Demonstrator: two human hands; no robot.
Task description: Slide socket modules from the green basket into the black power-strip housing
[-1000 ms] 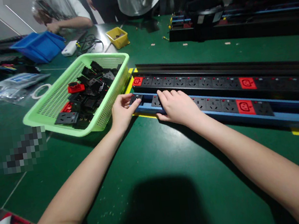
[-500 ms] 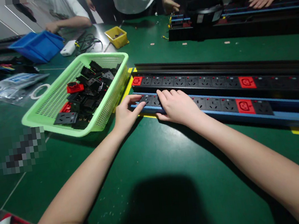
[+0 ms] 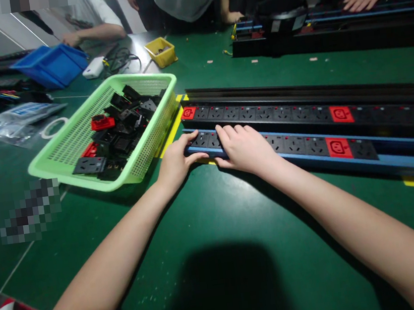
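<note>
A blue-railed power strip (image 3: 293, 147) lies across the green table in front of me, fitted with black sockets and a red socket (image 3: 339, 147) near its right part. At its left end, my left hand (image 3: 174, 160) is closed around the rail, thumb along the front side and fingers at the end. Just to the right, my right hand (image 3: 249, 148) grips over the same strip, fingers on top and thumb at the near edge, covering several sockets. Behind it, a second strip with a black rail (image 3: 249, 125) runs parallel, with red sockets among black ones.
A green basket (image 3: 81, 185) of loose black and red sockets stands at the left. Beyond it are a blue bin (image 3: 54, 68), a yellow box (image 3: 161, 53) and a tape roll (image 3: 54, 128). Co-workers' hands and another long strip (image 3: 329, 40) are across the table.
My left thumb has slid from the top of the end socket down to the strip's front side. My right hand stays nearly where it was.
</note>
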